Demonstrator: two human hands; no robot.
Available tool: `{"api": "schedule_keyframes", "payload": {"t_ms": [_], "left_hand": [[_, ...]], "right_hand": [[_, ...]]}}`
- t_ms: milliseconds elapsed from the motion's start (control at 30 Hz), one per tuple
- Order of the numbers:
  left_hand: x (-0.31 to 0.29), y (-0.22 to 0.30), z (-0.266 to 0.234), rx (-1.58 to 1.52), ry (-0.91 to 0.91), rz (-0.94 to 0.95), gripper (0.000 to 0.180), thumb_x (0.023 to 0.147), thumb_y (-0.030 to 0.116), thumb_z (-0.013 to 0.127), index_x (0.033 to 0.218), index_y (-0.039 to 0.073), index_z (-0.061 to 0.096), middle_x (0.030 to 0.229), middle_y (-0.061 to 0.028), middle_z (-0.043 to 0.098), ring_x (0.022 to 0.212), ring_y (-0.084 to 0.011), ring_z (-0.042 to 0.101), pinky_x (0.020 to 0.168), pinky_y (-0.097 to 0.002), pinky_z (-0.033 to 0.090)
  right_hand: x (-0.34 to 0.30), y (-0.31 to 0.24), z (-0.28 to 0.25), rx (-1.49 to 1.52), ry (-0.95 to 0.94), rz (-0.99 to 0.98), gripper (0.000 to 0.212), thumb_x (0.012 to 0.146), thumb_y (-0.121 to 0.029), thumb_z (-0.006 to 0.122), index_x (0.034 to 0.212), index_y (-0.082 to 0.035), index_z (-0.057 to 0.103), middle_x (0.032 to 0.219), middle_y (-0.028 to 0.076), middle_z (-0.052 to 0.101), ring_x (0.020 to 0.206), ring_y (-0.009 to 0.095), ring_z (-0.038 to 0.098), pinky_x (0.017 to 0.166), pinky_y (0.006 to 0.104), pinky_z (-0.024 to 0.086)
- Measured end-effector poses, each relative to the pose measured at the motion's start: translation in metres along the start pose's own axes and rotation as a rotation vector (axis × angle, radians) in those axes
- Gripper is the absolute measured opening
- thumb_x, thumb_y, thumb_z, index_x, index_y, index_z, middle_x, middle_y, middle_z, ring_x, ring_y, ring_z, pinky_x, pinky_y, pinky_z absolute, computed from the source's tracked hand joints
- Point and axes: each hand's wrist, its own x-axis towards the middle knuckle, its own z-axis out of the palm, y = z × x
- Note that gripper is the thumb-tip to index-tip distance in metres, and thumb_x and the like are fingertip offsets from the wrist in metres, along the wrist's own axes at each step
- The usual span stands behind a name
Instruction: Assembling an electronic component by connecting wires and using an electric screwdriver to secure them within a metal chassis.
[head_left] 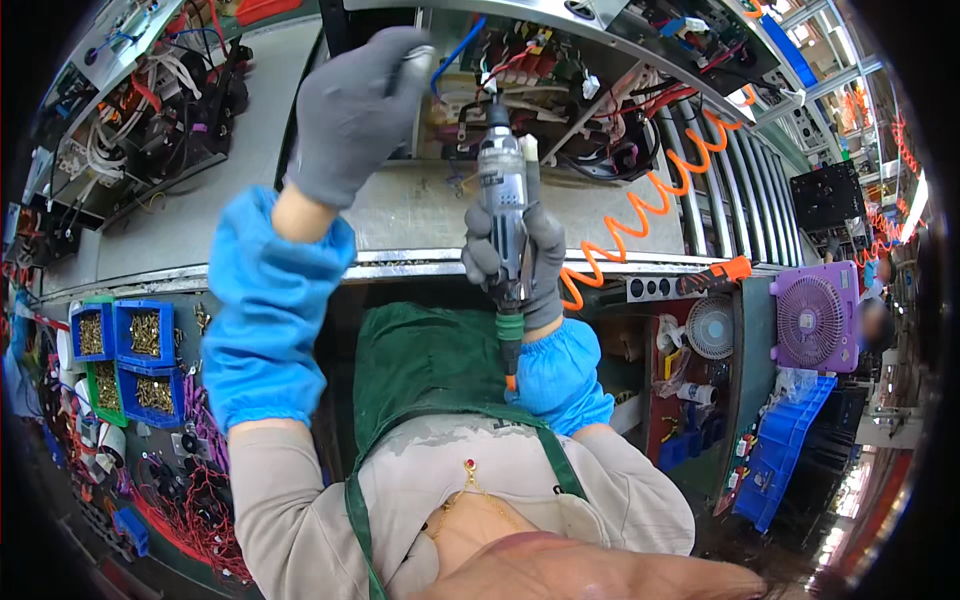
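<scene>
My right hand (541, 250), in a grey glove, wraps round a pneumatic screwdriver (503, 185). The driver's tip points away from me, at the wired metal chassis (640, 75) on the bench. A blue sleeve covers the forearm. My left hand (355, 115), also gloved in grey, is raised over the bench at the chassis's left end. Its fingers are curled in a pinch with a small pale glint at the tips; what they hold is too small to name. Beside the fingertips a blue wire (458, 55) rises from the chassis.
An orange coiled air hose (640, 212) runs across the roller conveyor (735, 190). Another wired unit (150, 120) stands at the far left. Blue and green bins of brass screws (145, 333) lie at left. A purple fan (815, 318) and blue tray (785, 450) are at right.
</scene>
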Motion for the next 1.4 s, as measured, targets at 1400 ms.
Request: {"api": "schedule_keyframes", "payload": {"t_ms": [1400], "left_hand": [[0.069, -0.004, 0.017, 0.616, -0.78, 0.073, 0.015, 0.08, 0.02, 0.053, 0.091, 0.019, 0.062, 0.065, -0.0074, 0.064, 0.062, -0.0286, 0.065, 0.052, -0.0421, 0.048]], "right_hand": [[0.013, -0.015, 0.053, -0.303, 0.303, 0.018, 0.069, 0.089, -0.03, 0.056, 0.145, -0.03, 0.015, 0.079, 0.015, 0.055, 0.051, 0.02, 0.06, 0.044, 0.0344, 0.055]]}}
